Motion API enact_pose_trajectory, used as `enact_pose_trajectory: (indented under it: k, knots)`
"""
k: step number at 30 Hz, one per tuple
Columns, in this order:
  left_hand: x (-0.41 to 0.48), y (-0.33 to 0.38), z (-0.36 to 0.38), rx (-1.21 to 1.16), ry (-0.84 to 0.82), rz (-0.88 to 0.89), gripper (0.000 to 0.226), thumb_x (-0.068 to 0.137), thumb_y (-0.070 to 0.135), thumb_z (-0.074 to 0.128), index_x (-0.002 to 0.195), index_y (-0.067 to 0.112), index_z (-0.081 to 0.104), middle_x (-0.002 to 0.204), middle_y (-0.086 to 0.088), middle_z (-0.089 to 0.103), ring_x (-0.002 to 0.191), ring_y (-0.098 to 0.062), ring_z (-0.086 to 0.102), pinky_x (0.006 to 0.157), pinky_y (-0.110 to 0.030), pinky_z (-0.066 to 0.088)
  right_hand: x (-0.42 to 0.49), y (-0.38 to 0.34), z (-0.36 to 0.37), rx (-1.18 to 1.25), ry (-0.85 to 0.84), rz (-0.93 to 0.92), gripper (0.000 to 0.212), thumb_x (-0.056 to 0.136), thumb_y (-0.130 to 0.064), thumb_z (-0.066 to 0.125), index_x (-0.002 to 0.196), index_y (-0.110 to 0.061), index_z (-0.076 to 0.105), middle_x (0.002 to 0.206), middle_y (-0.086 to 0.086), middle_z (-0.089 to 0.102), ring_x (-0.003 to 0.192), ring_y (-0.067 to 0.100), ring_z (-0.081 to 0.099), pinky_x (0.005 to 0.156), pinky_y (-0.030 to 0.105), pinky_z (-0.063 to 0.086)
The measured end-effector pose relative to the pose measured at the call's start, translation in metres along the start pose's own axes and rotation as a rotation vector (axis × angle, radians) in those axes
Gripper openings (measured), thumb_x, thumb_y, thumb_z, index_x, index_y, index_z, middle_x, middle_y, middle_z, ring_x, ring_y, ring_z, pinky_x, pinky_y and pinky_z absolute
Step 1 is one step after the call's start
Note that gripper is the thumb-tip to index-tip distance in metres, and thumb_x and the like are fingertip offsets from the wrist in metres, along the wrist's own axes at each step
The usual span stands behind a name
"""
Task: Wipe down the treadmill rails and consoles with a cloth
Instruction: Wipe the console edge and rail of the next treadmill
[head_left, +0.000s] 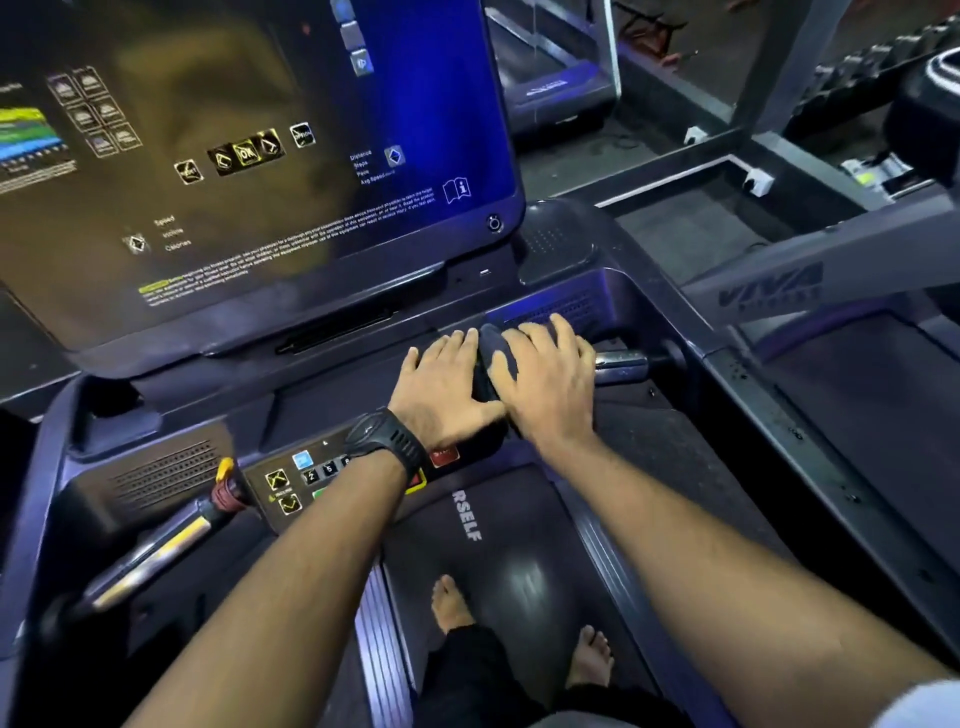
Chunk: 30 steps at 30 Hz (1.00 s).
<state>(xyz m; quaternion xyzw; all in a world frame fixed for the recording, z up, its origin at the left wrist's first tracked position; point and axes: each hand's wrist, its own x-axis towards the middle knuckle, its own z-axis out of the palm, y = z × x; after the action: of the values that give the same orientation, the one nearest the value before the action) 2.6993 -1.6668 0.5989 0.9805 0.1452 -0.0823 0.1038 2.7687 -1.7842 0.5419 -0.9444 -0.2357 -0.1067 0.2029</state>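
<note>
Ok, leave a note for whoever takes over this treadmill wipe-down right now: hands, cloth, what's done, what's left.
Left hand: flat, fingers straight, pressing the left side of the dark cloth.
Right hand: fingers spread over the cloth, pressing it down.
Cloth: on the console deck, right of centre, below the screen and next to the metal grip.
Done: one picture cannot show which surfaces are already wiped.
Left, likely: screen, button panel, both grips and the rails. The right side rail shows specks that look like droplets.
</note>
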Motion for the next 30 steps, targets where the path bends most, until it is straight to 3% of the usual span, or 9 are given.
enact_pose_trajectory:
  k: [3,6,12,17,21,23,25,27,30]
  knots:
    - [0.0,0.002,-0.001,0.021,0.0,0.005,0.097,0.085,0.056,0.057,0.159,0.012,0.012,0.166,-0.006,0.016,0.153,-0.019,0.009,0.124,-0.05,0.006,-0.005,0.008,0.001,0.013,0.05,-0.079,0.048,0.093,-0.054,0.042,0.11,-0.02,0.072,0.112,-0.001,0.069,0.125,0.032,0.053,0.094,0.053,0.043]
    - [0.004,0.001,-0.003,0.046,-0.005,0.024,0.098,0.082,0.055,0.056,0.159,0.011,0.013,0.166,-0.005,0.015,0.153,-0.017,0.008,0.124,-0.051,0.004,0.033,-0.001,-0.01,-0.037,-0.12,-0.059,0.06,0.088,-0.066,0.035,0.095,-0.022,0.075,0.098,-0.001,0.071,0.105,0.03,0.06,0.08,0.047,0.047]
    - [0.01,-0.004,-0.003,0.131,0.008,0.092,0.112,0.062,0.071,0.022,0.156,0.011,0.023,0.164,-0.006,0.024,0.152,-0.019,0.015,0.124,-0.05,0.006,-0.003,0.011,0.001,-0.021,0.013,-0.051,0.047,0.086,-0.055,0.046,0.108,-0.025,0.074,0.107,-0.004,0.069,0.119,0.031,0.055,0.088,0.051,0.044]
    - [0.016,-0.005,-0.001,0.079,0.019,0.061,0.103,0.069,0.063,0.036,0.157,0.012,0.022,0.162,-0.007,0.027,0.151,-0.019,0.017,0.124,-0.047,0.01,0.037,0.001,-0.008,-0.052,-0.173,0.002,0.044,0.087,-0.054,0.04,0.094,-0.025,0.073,0.099,0.0,0.07,0.102,0.03,0.059,0.079,0.044,0.047]
    - [0.011,-0.003,0.002,0.062,0.04,0.072,0.1,0.074,0.064,0.037,0.157,0.01,0.021,0.162,-0.008,0.028,0.151,-0.02,0.019,0.124,-0.046,0.011,-0.011,0.015,0.001,0.01,0.035,-0.031,0.041,0.087,-0.048,0.051,0.111,-0.022,0.073,0.113,-0.003,0.068,0.12,0.031,0.055,0.093,0.054,0.045]
    - [0.011,-0.004,0.002,0.066,0.042,0.081,0.097,0.079,0.062,0.043,0.158,0.011,0.019,0.163,-0.008,0.025,0.151,-0.019,0.018,0.124,-0.045,0.01,-0.001,0.017,-0.001,0.012,0.042,-0.062,0.041,0.085,-0.049,0.051,0.105,-0.022,0.074,0.105,-0.002,0.069,0.113,0.032,0.059,0.087,0.051,0.047]
    - [0.013,-0.006,0.002,0.063,0.029,0.081,0.094,0.083,0.058,0.05,0.158,0.012,0.018,0.163,-0.008,0.024,0.151,-0.019,0.017,0.124,-0.044,0.009,0.033,0.009,-0.013,0.0,-0.124,-0.02,0.043,0.085,-0.053,0.045,0.095,-0.024,0.075,0.097,0.0,0.07,0.103,0.032,0.061,0.08,0.044,0.047]
    - [0.013,-0.006,0.002,0.074,0.027,0.081,0.097,0.077,0.06,0.044,0.158,0.012,0.019,0.163,-0.007,0.024,0.151,-0.018,0.017,0.124,-0.043,0.009,0.047,0.009,-0.015,-0.013,-0.271,0.035,0.046,0.088,-0.058,0.042,0.099,-0.026,0.074,0.103,0.0,0.07,0.106,0.03,0.059,0.082,0.042,0.044]
    - [0.012,-0.006,0.004,0.089,0.046,0.076,0.1,0.071,0.06,0.036,0.158,0.013,0.02,0.163,-0.007,0.026,0.151,-0.018,0.018,0.124,-0.043,0.01,0.018,0.017,-0.009,-0.011,-0.087,-0.011,0.046,0.084,-0.061,0.049,0.103,-0.026,0.073,0.106,-0.004,0.07,0.113,0.029,0.057,0.086,0.047,0.047]
